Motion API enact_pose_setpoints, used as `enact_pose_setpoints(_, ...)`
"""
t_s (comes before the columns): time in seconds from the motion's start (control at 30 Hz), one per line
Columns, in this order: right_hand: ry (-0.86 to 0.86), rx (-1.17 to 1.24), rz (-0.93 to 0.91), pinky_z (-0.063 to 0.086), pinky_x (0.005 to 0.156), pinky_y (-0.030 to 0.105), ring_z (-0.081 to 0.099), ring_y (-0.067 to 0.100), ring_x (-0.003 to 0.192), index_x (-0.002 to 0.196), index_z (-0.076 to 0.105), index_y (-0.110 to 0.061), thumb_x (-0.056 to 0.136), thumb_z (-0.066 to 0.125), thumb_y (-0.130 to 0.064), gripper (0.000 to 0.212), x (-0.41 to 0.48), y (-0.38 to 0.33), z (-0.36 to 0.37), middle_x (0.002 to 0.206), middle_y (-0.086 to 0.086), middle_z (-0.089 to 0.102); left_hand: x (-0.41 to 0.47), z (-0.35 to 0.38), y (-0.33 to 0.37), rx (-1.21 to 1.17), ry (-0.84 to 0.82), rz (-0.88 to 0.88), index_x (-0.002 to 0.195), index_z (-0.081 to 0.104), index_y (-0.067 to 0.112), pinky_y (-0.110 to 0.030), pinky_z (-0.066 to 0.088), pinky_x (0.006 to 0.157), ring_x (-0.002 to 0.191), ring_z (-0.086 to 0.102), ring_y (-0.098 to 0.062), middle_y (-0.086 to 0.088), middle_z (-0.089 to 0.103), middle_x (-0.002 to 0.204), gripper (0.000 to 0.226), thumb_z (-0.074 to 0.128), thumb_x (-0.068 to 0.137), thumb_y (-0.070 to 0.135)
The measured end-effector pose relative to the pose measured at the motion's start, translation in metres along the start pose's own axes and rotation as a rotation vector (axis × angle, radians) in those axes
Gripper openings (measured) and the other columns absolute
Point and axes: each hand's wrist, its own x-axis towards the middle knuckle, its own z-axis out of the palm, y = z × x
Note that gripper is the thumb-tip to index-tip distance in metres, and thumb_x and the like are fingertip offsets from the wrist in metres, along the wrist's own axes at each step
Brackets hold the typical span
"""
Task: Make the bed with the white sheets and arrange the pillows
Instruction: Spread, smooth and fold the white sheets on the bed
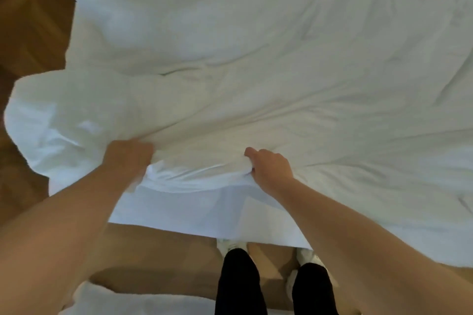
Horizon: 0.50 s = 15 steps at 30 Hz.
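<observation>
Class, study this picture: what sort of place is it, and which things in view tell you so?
Likely a bedroom: wide, rumpled white bedding, whose near edge the left hand and right hand grip, and wooden floor beside it.

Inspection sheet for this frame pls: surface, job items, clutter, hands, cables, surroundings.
Surface: flat white bottom sheet hangs over the bed's near edge; mattress hidden.
Job's things: rumpled white fabric duvet spread across the bed, creased, bunched at the near left corner; no pillow clearly identifiable.
Clutter: fluffy white textile on the floor, lower left; cannot tell what it is.
Hands: left hand grips the duvet's near edge; right hand grips a fold of it.
Cables: nothing seen.
Surroundings: brown wooden floor; black trouser legs, white shoes.
</observation>
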Motion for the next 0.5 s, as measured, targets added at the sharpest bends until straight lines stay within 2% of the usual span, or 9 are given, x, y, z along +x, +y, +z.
enact_pose_setpoints(0.07,-0.061,0.024,0.042,0.037,0.07,0.032,0.058,0.031,0.101,0.132,0.044,-0.025,0.092,0.051,-0.018,0.042,-0.001,0.004,0.006,0.113,0.006,0.053,0.006,0.011,0.009,-0.059,0.065,-0.022,0.123,0.049,0.027,-0.029,0.046,0.085,0.112,0.06,-0.019,0.003,0.061,0.121,0.03,0.053,0.093,0.026)
enact_pose_setpoints(0.13,-0.133,-0.08,-0.006,0.041,0.086,0.038,0.046,0.031,0.122,0.139,0.038,-0.025,0.087,0.059,-0.024,0.057,-0.004,0.003,0.008,0.133,0.007,0.042,0.009,0.026,0.012,-0.058,0.14,-0.027,0.12,0.05,0.025,-0.03,0.043,0.083,0.109,0.06,-0.02,0.003,0.061,0.118,0.027,0.046,0.097,0.038)
enact_pose_setpoints(0.2,-0.177,-0.262,-0.162,0.027,0.11,0.05,0.028,0.031,0.139,0.141,0.035,-0.024,0.082,0.065,-0.034,0.067,-0.004,0.0,0.009,0.148,0.006,0.029,0.009,0.045,0.014,-0.103,0.186,-0.005,0.118,0.055,0.024,-0.03,0.043,0.081,0.102,0.061,-0.021,0.002,0.062,0.113,0.029,0.046,0.098,0.043)
enact_pose_setpoints(0.23,-0.216,-0.273,-0.226,0.021,0.114,0.055,0.031,0.029,0.138,0.137,0.038,-0.023,0.081,0.065,-0.037,0.063,-0.003,-0.003,0.007,0.144,0.006,0.037,0.008,0.051,0.016,-0.142,0.167,0.016,0.116,0.058,0.024,-0.029,0.045,0.079,0.099,0.063,-0.021,0.002,0.062,0.111,0.027,0.047,0.099,0.042)
enact_pose_setpoints(0.27,-0.274,-0.214,-0.251,0.026,0.112,0.053,0.043,0.027,0.127,0.126,0.043,-0.022,0.081,0.065,-0.037,0.053,-0.002,-0.006,0.001,0.128,0.004,0.05,0.007,0.051,0.018,-0.161,0.103,0.033,0.115,0.059,0.026,-0.029,0.046,0.077,0.098,0.063,-0.02,0.003,0.061,0.111,0.025,0.047,0.099,0.04)
enact_pose_setpoints(0.33,-0.41,0.009,-0.203,0.047,0.086,0.04,0.058,0.025,0.094,0.103,0.046,-0.023,0.079,0.065,-0.036,0.033,-0.001,-0.011,-0.023,0.095,-0.001,0.059,0.009,0.041,0.01,-0.186,-0.117,0.084,0.116,0.057,0.031,-0.028,0.047,0.079,0.104,0.06,-0.017,0.008,0.057,0.118,0.021,0.051,0.097,0.036)
enact_pose_setpoints(0.4,-0.37,0.083,-0.149,0.048,0.069,0.035,0.058,0.025,0.085,0.095,0.046,-0.022,0.078,0.065,-0.037,0.03,0.001,-0.009,-0.06,0.09,0.0,0.06,0.014,0.002,-0.007,-0.238,-0.222,0.071,0.114,0.061,0.033,-0.029,0.045,0.084,0.109,0.059,-0.018,0.007,0.059,0.122,0.022,0.054,0.093,0.037)
enact_pose_setpoints(0.43,-0.296,0.076,-0.119,0.047,0.069,0.035,0.058,0.026,0.087,0.097,0.047,-0.022,0.079,0.065,-0.039,0.031,0.005,-0.005,-0.082,0.092,0.001,0.062,0.02,-0.023,-0.018,-0.264,-0.173,0.043,0.11,0.063,0.03,-0.029,0.044,0.083,0.107,0.06,-0.021,0.004,0.061,0.12,0.021,0.052,0.093,0.035)
enact_pose_setpoints(0.5,-0.048,0.024,-0.035,0.044,0.07,0.034,0.059,0.029,0.092,0.106,0.048,-0.02,0.082,0.061,-0.041,0.035,0.018,0.008,-0.128,0.098,0.005,0.063,0.034,-0.085,-0.034,-0.279,0.04,-0.04,0.105,0.061,0.022,-0.031,0.042,0.078,0.097,0.06,-0.026,-0.004,0.062,0.108,0.019,0.046,0.094,0.02)
